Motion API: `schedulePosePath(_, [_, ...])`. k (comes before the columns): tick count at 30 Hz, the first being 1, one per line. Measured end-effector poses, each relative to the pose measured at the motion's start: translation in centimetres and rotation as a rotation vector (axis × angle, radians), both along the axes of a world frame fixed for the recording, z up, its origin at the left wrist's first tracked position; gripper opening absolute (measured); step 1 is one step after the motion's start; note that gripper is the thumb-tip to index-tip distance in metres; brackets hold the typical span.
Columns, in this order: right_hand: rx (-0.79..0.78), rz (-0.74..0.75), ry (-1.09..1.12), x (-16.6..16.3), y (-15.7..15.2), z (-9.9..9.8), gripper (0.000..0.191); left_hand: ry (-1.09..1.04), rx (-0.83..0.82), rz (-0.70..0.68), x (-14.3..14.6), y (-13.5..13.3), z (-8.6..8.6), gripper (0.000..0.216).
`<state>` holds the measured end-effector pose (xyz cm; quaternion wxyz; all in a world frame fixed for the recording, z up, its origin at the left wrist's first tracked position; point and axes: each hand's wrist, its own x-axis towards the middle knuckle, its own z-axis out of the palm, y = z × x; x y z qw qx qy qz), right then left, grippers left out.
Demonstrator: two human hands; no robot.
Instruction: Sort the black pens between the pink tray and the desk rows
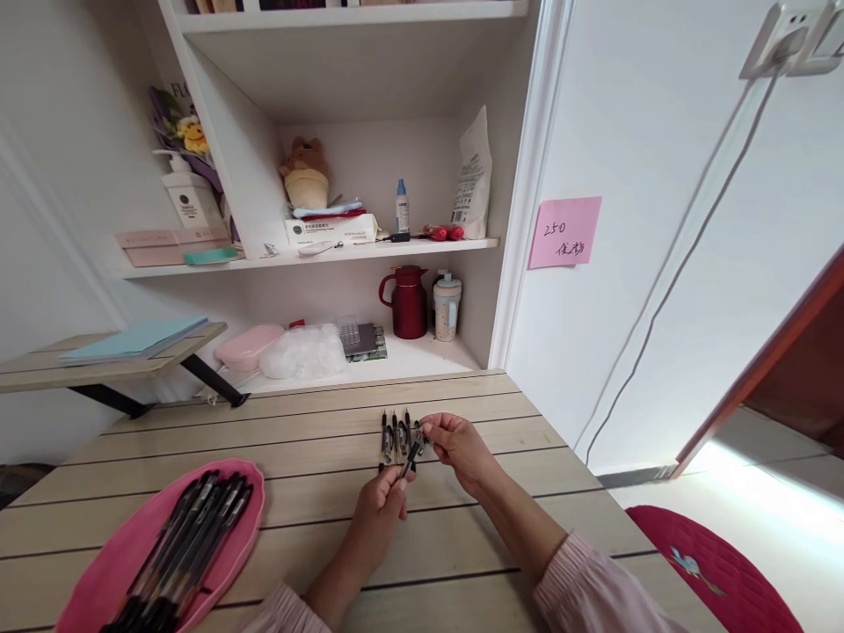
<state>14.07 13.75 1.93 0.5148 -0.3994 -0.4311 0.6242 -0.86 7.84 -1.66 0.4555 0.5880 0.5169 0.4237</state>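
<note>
A dark pen (411, 458) slants between my hands above the table. My left hand (379, 510) is closed around its lower end. My right hand (462, 450) pinches at the upper end, with thumb and forefinger together; the exact spot of contact is too small to make out. Just behind and left of the pen, several black pens or pen parts (394, 432) lie side by side in a row, partly hidden by my hands. At the lower left, a pink scalloped tray (254, 536) holds a bundle of pens (198, 527) with clear barrels and black ends.
The wooden table (316, 545) meets a white shelf unit at the back. A red jug (409, 303) and a pale cup (447, 308) stand in its lowest bay, beside a clear plastic bag (304, 352). On the left is a small raised stand (198, 345); a red stool (712, 563) is at right.
</note>
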Motion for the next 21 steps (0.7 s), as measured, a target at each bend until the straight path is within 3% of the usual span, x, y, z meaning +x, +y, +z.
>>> schedulePosePath(7, [-0.012, 0.068, -0.027, -0.7, -0.4, -0.5, 0.028, -0.016, -0.012, 0.015, -0.1, 0.0, -0.3, 0.041])
schedulePosePath(16, [0.031, -0.029, -0.119, -1.4, -0.6, -0.2, 0.030, 0.009, 0.000, 0.050, 0.1, -0.2, -0.1, 0.041])
schedulePosePath(21, [0.025, 0.105, -0.026, -0.9, -0.7, 0.0, 0.034, -0.007, -0.004, 0.022, -0.1, -0.1, -0.2, 0.040])
